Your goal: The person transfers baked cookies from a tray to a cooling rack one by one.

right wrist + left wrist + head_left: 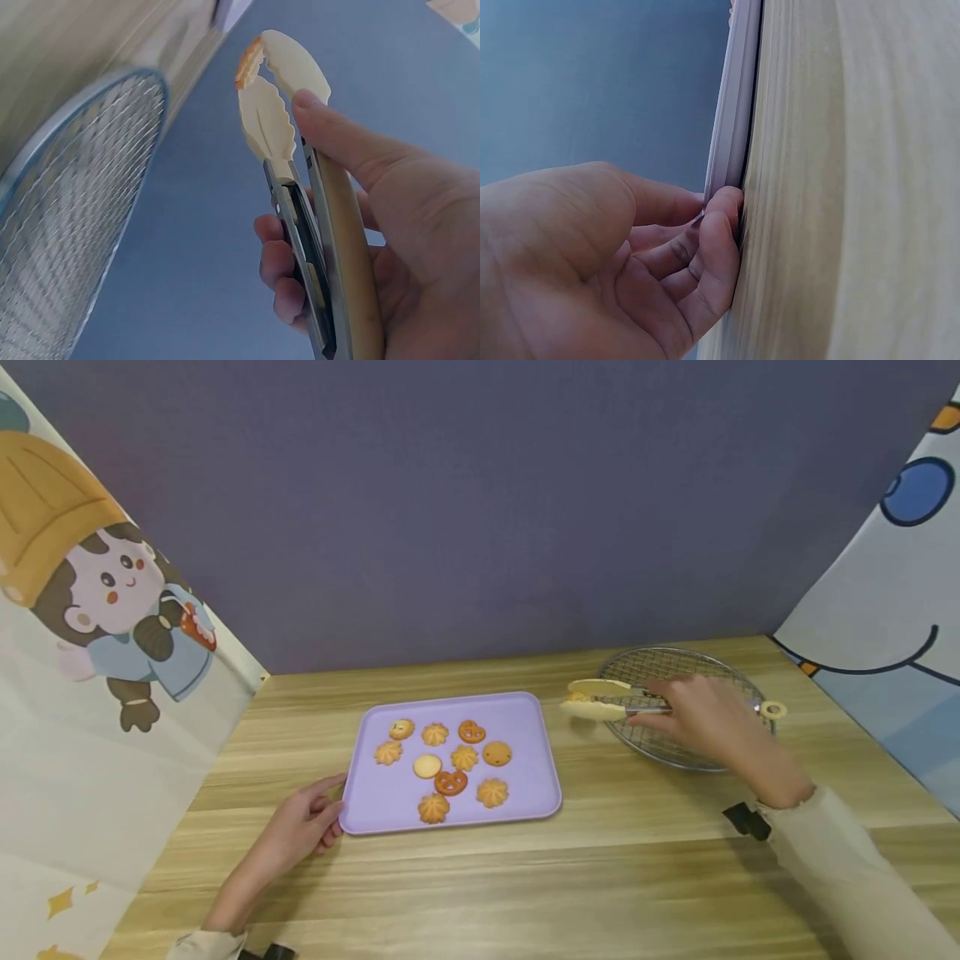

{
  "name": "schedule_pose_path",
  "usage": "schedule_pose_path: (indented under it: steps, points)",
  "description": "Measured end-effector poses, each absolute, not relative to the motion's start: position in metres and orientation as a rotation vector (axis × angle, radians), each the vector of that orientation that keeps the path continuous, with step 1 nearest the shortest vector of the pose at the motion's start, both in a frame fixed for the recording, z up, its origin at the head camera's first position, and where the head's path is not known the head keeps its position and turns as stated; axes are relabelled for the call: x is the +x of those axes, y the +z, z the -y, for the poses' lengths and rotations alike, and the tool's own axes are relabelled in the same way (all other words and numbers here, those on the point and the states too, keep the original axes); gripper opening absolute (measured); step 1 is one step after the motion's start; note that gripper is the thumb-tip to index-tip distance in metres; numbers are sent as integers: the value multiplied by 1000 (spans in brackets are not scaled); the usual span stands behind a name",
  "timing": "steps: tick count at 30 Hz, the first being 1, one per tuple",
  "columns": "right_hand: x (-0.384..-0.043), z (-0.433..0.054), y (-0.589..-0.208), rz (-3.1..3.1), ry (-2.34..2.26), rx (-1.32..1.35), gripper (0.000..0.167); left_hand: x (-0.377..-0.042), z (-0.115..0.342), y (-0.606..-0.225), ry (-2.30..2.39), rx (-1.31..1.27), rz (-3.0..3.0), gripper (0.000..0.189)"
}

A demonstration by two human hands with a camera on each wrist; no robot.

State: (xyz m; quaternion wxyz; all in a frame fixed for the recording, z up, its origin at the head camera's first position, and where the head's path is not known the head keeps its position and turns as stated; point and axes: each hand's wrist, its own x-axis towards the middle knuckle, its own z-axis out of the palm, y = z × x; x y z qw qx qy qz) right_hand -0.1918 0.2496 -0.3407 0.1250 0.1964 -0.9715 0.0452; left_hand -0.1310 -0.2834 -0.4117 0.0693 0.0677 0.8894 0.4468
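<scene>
My right hand [701, 718] grips a pair of tongs [597, 711] with cream tips and metal arms. Pinched between the tips is a small golden-brown cookie [248, 63], mostly hidden by them. The hand and tongs are over a round wire mesh rack [675, 664], with the tips reaching past its left side. At the lower left corner of a lilac tray [525, 735], my left hand [300, 822] holds the rim, thumb on top and curled fingers at the underside, as the left wrist view shows. Several cookies lie on the tray, including flower-shaped ones [433, 808] and pretzels [451, 782].
The wooden table [495, 893] carries the tray at centre left and the rack at back right. A dark blue-grey panel [480, 527] rises along the back edge. Printed cartoon panels stand at the left [180, 652] and right [862, 602].
</scene>
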Motion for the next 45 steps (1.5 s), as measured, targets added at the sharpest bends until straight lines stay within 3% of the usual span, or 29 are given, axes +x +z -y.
schedule_pose_path:
  steps: [33,45]
  points:
    - [-222,-302,-380,2788,164,264,62,-131,286,-412,1314,162,-2684,47]
    - [-226,-297,-390,2739,136,261,52,-133,285,-412,1303,147,-2692,47]
